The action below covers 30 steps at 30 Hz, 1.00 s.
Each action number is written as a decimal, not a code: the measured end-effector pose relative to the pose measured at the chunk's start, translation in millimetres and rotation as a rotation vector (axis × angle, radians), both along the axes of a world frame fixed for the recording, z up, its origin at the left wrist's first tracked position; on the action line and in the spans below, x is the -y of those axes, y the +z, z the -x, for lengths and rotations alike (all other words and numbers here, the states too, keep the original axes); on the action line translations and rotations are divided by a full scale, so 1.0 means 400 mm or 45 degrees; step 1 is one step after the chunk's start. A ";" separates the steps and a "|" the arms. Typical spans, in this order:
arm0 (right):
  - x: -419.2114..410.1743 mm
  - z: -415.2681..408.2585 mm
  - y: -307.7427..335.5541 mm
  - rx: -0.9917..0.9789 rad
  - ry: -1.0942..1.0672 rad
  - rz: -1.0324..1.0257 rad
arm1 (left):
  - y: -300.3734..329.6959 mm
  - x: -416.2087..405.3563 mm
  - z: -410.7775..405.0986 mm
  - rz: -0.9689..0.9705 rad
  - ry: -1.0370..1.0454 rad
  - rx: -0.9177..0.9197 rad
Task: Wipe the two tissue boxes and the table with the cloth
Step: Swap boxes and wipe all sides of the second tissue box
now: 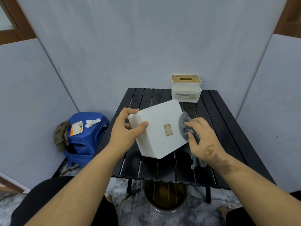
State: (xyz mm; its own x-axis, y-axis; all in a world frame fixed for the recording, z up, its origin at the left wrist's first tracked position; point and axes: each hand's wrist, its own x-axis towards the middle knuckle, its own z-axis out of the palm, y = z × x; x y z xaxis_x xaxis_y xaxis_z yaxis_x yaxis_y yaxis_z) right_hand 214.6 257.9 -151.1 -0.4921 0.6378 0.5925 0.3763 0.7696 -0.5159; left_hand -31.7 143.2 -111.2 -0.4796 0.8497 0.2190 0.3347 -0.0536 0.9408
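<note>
Hands first: left hand [128,126] grips the white tissue box [160,128] tilted above the surface [216,121]; right hand [202,139] presses the grey cloth [184,126] to its edge. Brace firmly, wipe every face (underside too). Second box [186,88] waits beyond.

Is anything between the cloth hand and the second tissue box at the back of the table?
Nothing visible. The right hand with the grey cloth has bare slatted table up to the wooden-lidded tissue box; the held white box is leftward.
</note>
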 end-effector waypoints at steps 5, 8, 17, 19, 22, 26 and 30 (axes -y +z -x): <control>0.038 -0.048 -0.086 0.281 0.111 0.018 | 0.008 0.003 0.023 0.000 0.038 -0.002; 0.045 -0.065 -0.090 0.332 0.111 -0.037 | 0.009 0.005 0.034 -0.008 0.040 0.028; 0.008 -0.133 0.087 -0.323 -0.235 0.241 | 0.006 0.026 0.012 -0.046 -0.245 -0.336; 0.005 -0.136 0.107 -0.416 -0.195 0.369 | 0.003 0.033 0.007 -0.060 -0.334 -0.395; 0.002 -0.128 0.115 -0.507 -0.120 0.560 | -0.001 0.039 0.000 -0.064 -0.403 -0.392; 0.005 -0.099 0.109 -0.635 0.032 0.869 | 0.002 0.044 -0.015 -0.082 -0.487 -0.328; 0.022 -0.079 0.127 -0.693 0.073 0.978 | 0.009 0.046 -0.017 -0.089 -0.559 -0.319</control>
